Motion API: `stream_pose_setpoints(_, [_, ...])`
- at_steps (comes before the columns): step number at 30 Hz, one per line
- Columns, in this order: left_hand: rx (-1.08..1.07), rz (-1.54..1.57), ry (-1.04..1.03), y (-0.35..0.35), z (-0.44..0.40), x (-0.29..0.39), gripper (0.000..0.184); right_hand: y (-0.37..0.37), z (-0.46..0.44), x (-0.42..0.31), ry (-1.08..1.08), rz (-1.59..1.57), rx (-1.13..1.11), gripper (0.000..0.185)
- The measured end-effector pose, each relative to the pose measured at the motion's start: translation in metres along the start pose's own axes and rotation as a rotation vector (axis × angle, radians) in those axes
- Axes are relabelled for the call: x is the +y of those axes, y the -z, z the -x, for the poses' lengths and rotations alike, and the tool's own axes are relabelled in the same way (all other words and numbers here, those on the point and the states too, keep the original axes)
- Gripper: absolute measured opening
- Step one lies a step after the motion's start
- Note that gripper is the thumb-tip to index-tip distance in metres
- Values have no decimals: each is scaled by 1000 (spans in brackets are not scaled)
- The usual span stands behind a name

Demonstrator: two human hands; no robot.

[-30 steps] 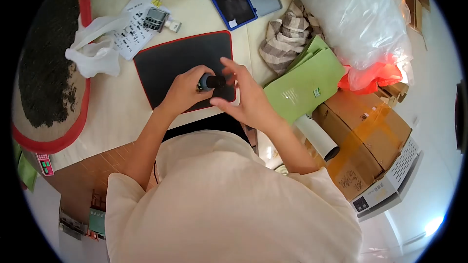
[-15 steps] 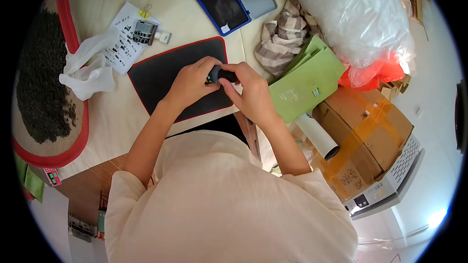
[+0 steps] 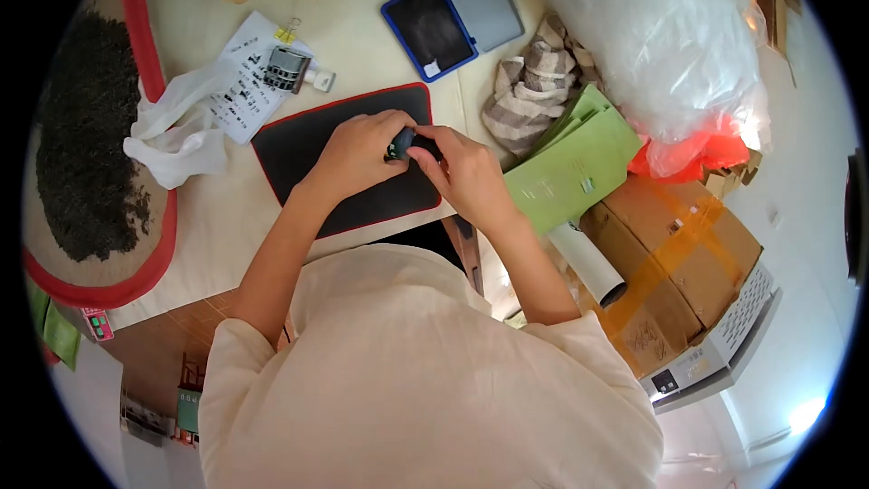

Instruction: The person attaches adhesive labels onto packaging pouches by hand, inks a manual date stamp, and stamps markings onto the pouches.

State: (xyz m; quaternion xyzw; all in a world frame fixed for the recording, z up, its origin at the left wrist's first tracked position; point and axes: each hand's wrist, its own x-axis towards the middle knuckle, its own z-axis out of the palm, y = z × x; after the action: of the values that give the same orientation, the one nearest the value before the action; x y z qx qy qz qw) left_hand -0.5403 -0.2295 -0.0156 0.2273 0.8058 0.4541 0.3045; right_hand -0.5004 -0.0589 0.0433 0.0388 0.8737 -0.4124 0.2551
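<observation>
My left hand (image 3: 367, 149) is closed around a small dark bottle (image 3: 398, 143) with green marks, above a black mat (image 3: 362, 200) with a red edge. My right hand (image 3: 466, 170) has its thumb and fingers curled round the black end of the bottle, partly covering it. Behind the mat, a blue ink pad case (image 3: 474, 39) lies with its lid folded back. A metal roller stamp (image 3: 288, 70) rests on a printed sheet (image 3: 244, 113), which has a yellow binder clip (image 3: 285, 35) on it.
On the left is a red-rimmed tray (image 3: 165, 235) of dark dried leaves, beside a white plastic bag (image 3: 186, 147). To the right are a striped cloth (image 3: 529, 95), green bags (image 3: 575, 158), a roll (image 3: 587, 263), cardboard boxes (image 3: 692, 244) and clear plastic bags (image 3: 665, 36).
The view has shifted slightly, so the table things appear a little lower and further right. Both hands stay together at the bottle; less of its black end shows now.
</observation>
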Motion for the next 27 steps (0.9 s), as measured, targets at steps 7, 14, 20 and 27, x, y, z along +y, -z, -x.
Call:
stream_pose_setpoints(7, [67,118,142,18,25,-14,30,2,-26,-6,427,114,240,26])
stream_pose_setpoints(14, [585,439,86,-2,46,-30,41,-56,-96,3,470,-56,417,29])
stream_pose_setpoints(20, [741,461,8,-16,36,-27,47,-65,-104,11,406,-66,427,33])
stream_pose_setpoints(27, [719,210,10,-20,25,5,52,-33,-41,1,-159,-935,116,31])
